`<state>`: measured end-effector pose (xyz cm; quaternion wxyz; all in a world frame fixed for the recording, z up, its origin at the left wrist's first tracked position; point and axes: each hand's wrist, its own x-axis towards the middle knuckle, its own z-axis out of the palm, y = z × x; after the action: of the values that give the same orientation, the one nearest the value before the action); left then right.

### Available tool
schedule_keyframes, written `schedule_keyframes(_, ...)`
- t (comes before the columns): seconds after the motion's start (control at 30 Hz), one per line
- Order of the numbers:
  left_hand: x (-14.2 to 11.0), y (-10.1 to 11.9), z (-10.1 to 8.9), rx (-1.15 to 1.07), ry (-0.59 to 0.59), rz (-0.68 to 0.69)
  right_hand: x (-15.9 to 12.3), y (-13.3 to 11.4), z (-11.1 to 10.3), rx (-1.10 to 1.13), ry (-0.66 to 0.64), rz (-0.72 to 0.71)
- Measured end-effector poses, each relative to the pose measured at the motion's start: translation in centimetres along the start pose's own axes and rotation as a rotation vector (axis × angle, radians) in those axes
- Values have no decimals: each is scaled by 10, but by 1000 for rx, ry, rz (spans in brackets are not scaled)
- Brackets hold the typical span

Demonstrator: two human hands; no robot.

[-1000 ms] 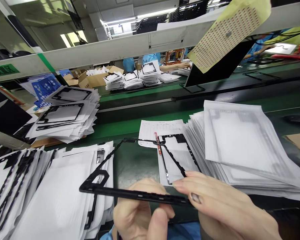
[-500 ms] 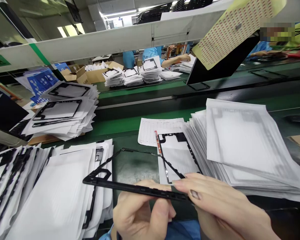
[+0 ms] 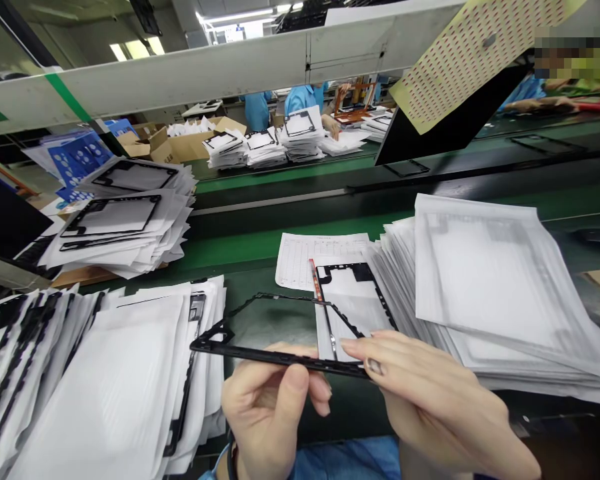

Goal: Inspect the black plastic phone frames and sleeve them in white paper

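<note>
A thin black rectangular frame (image 3: 275,358) is held tilted above the dark green table, its long edge towards me. My left hand (image 3: 273,407) pinches that near edge between thumb and fingers. At the frame's right end, my right hand (image 3: 430,387) grips the corner, with the fingers on top and the thumb hidden. Behind the frame, another black frame (image 3: 347,270) lies on a white sleeve, with a red and silver pen-like stick (image 3: 317,283) along its left side.
Stacks of white sleeves (image 3: 105,373) stand at my left, and sleeved frames pile up on the right (image 3: 480,280). A printed form (image 3: 300,257) lies ahead. A rail (image 3: 205,67) crosses above. Co-workers in blue sleeves are across the line beside more stacks (image 3: 300,143).
Both hands stay on the black frame. It has tipped flatter and its left corner has shifted right. My left hand's grip has moved slightly left along the edge.
</note>
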<state>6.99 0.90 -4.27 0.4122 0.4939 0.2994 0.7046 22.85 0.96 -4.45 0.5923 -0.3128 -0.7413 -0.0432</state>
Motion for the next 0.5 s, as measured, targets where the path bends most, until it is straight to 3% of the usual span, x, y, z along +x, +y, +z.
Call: schedule_keyframes(0.5, -5, 0, -4, 20, -42, 83, -5, 3, 2, 19, -11, 14)
